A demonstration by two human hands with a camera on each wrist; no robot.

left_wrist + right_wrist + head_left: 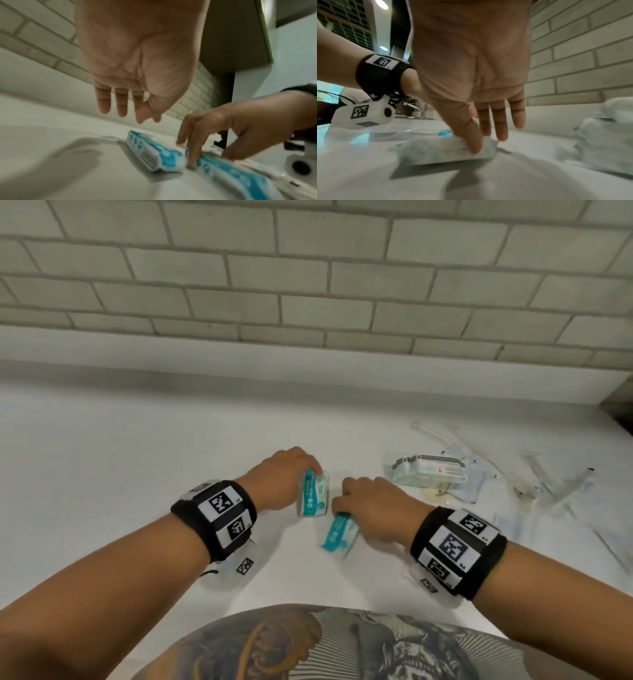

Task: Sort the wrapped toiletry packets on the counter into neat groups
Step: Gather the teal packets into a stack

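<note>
1. On the white counter (pixel 137 440) the left hand (pixel 279 479) hovers over the far end of a teal-and-white packet (pixel 313 494). In the left wrist view its fingers hang straight and spread above the packet, apart from it; in the head view the fingertips are hidden behind the knuckles, so contact there cannot be judged.
2. The right hand (pixel 371 508) pinches a second teal packet (pixel 337 534), which lies just beside the first, nearer the person. The left wrist view shows two fingers (pixel 193 151) pressing down at its end with the thumb on the other side. The packet is blurred in every view, and its print cannot be read.
3. In the right wrist view the held packet is a pale smear under the thumb (pixel 473 135), with only a speck of teal visible behind it.
4. To the right sits a stack of pale wrapped packs (pixel 430 472) with a barcode along the top edge. Beyond it lies a loose heap of clear wrappers (pixel 548 484) holding thin items too washed out against the counter to identify or count.
5. A grey brick-tiled wall (pixel 308 285) rises behind the counter. The person's patterned shirt (pixel 325 645) is cut off at the bottom edge of the head view.
6. Both wrists carry black bands (pixel 214 518) with printed square markers.
</note>
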